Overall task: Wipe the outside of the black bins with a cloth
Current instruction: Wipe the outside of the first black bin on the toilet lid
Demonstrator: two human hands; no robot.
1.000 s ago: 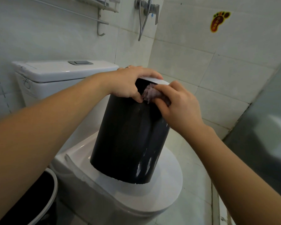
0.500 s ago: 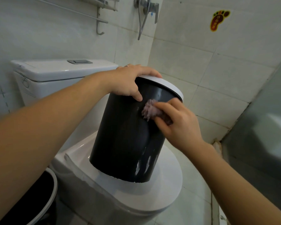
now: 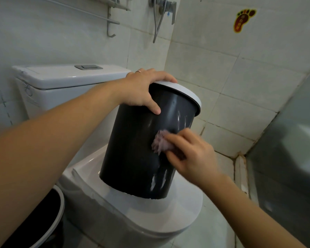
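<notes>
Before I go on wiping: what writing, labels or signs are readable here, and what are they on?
Footprint sticker on the wall tiles: a column of characters, too small and blurred to read.
Black bin being wiped: no text showing.
Toilet tank and its flush button: no text readable.
Second bin at lower left: no text showing.

Home bathroom, white toilet (image 3: pixel 115 208), tiled walls (image 3: pixel 240 83), shower fittings (image 3: pixel 161 9)

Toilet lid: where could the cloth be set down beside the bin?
Bare lid shows in front of the black bin and to its right. Behind, the cistern top is bare around the flush button. Bin's upper side is crowded by both hands.
</notes>
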